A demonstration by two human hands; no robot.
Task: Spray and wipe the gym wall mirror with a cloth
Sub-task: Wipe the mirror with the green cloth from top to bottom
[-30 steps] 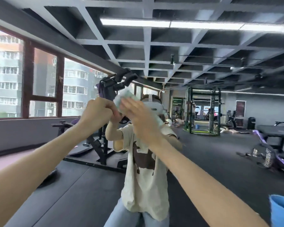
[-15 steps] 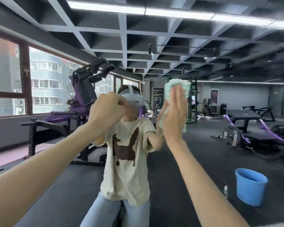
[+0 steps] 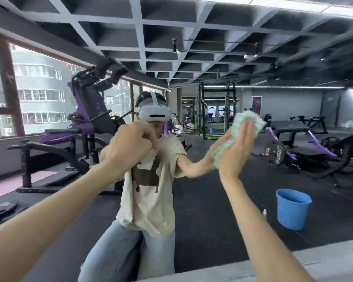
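Grip flat and wide, the right hand has swept the pale green textured cloth rightward across the large wall mirror, extending the wiped area.

Bright daylight from left windows, ceiling strips glaring, wide-angle bending at edges, slight softness.

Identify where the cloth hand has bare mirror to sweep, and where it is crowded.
Free: the mirror above the cloth, and to its right, over the reflected blue bucket. Crowded: leftward, where the left hand, a fist, stands in the path of the right hand pressing the cloth. Below, the grey ledge bounds the glass.
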